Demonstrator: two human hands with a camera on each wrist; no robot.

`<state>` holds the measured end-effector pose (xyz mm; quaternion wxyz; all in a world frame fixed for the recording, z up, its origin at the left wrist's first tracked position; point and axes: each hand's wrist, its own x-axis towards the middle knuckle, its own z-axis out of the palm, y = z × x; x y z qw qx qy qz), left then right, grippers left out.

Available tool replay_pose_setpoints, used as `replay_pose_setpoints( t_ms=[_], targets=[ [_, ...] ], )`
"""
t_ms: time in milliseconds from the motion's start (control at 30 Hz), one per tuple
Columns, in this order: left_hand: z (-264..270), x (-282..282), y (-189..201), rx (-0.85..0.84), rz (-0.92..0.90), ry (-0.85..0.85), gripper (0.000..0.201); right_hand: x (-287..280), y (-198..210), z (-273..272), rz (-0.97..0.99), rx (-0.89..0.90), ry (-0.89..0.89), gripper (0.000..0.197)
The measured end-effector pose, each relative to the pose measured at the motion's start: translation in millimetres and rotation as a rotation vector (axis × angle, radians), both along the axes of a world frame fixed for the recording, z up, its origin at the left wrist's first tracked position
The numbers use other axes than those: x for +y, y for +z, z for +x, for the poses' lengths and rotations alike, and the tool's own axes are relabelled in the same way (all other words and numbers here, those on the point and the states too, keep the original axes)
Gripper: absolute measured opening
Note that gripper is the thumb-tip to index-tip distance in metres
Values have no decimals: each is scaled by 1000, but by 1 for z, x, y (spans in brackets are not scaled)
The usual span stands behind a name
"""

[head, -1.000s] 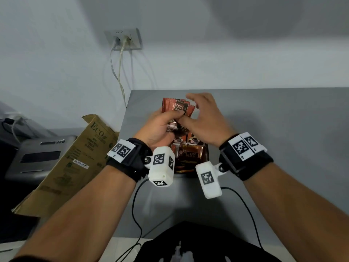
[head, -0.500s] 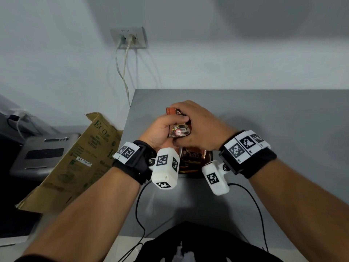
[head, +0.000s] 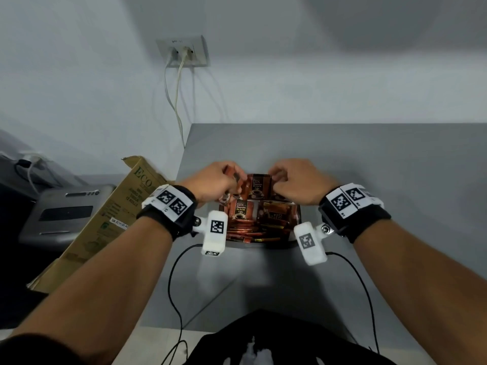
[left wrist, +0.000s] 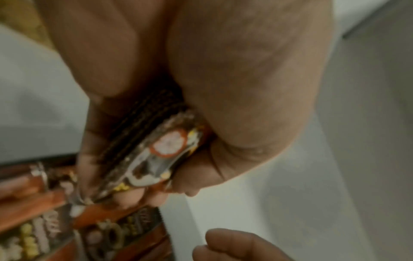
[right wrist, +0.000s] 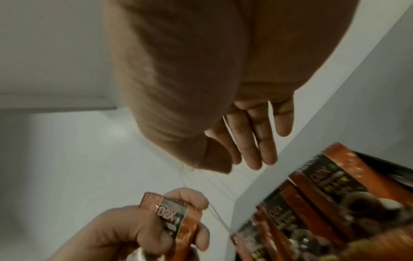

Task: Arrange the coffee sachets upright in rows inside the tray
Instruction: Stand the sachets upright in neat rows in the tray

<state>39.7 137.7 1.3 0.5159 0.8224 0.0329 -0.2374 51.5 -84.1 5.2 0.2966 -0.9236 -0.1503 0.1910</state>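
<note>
Gripping sachets (right wrist: 176, 219), left hand (head: 213, 184) fingers (right wrist: 190, 199) curled

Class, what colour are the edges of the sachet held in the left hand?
Orange-brown, around a dark panel, on the sachet in the left hand; right wrist view shows it best.

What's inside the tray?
The tray holds brown coffee sachets: some stand upright at the back, others lie flat in front. Both hands cover its far corners, so what's there can't be seen. The tray's floor is hidden under the sachets.
</note>
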Motion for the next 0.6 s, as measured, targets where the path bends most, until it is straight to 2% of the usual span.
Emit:
replay_pose_setpoints(
  t_ms=[167,267,367,467,600],
  targets=[
    [8,-12,-14,153,395,-247,37,11,-22,-1,-294,92,136,39],
    [10,-20,-16,205,584,-371,33,20,-34,-1,-338,135,178,35],
    [11,-25,-17,257,651,-429,22,25,-46,0,-388,158,199,36],
    [13,-27,-18,252,672,-426,38,26,-53,2,-394,160,213,40],
    [13,-28,-17,240,681,-442,42,28,-54,4,-370,181,219,47]
  ],
)
